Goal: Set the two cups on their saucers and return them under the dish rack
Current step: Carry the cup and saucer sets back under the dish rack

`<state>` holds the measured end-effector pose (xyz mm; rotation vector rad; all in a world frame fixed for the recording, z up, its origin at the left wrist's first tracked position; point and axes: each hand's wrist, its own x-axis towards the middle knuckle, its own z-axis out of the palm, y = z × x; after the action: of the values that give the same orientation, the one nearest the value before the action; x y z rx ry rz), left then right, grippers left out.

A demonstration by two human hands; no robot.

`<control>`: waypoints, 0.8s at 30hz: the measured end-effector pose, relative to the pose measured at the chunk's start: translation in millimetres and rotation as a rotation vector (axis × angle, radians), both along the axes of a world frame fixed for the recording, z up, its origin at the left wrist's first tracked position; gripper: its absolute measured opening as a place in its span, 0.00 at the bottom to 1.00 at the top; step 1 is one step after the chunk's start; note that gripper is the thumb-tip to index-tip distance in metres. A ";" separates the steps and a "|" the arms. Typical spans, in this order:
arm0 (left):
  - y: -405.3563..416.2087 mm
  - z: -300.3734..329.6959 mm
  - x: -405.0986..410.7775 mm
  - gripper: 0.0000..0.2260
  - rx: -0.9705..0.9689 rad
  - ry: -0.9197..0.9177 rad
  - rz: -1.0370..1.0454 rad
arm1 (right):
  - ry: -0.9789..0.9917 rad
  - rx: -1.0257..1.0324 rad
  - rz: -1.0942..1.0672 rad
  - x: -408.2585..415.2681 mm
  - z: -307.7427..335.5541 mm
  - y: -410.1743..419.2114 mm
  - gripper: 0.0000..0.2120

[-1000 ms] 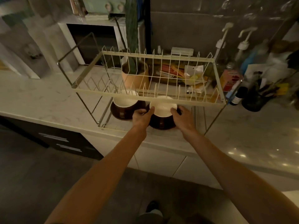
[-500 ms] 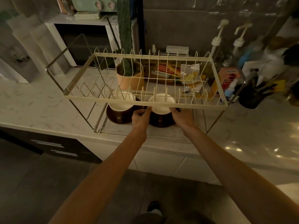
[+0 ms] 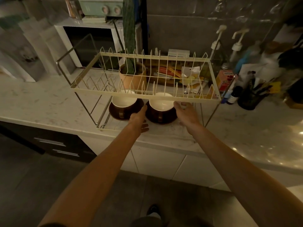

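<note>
Two brown cups with white insides stand side by side under the cream wire dish rack [image 3: 124, 93]. The left cup [image 3: 123, 104] sits on its dark saucer [image 3: 114, 114]. The right cup [image 3: 161, 106] sits on its own dark saucer [image 3: 161, 121]. My left hand [image 3: 139, 119] lies between the two saucers, fingers apart, holding nothing. My right hand [image 3: 186, 113] is just right of the right cup, fingers spread, off the saucer. The rack's front rail hides the cups' far rims.
A potted cactus [image 3: 132, 76] and a tray of packets [image 3: 172, 74] stand behind the rack. Pump bottles [image 3: 216, 45], a red box [image 3: 225, 80] and a dark utensil holder [image 3: 250, 99] crowd the right. A microwave [image 3: 88, 45] is at the back left. The marble counter [image 3: 41, 99] stretches left.
Both hands have let go of the right saucer after pushing it further under the rack, and have drawn back a little with fingers spread.
</note>
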<state>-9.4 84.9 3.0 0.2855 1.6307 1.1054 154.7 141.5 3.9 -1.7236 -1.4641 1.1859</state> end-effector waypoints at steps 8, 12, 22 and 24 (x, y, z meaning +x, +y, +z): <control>17.2 0.0 13.1 0.33 0.009 -0.015 0.056 | 0.026 -0.046 0.031 -8.1 4.2 4.5 0.30; 23.3 -3.3 13.7 0.28 0.006 0.005 0.076 | -0.005 -0.067 0.015 -15.3 3.3 10.9 0.27; 29.4 -8.7 11.2 0.28 0.015 0.009 0.063 | 0.006 -0.067 -0.017 -18.8 -4.2 15.5 0.24; 30.6 -8.6 13.0 0.29 0.019 0.005 0.044 | 0.012 -0.060 -0.025 -15.9 -5.5 16.1 0.24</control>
<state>3.6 115.4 -5.6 0.2665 1.6384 1.1551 138.8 157.6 -1.7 -1.7666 -1.4085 1.2368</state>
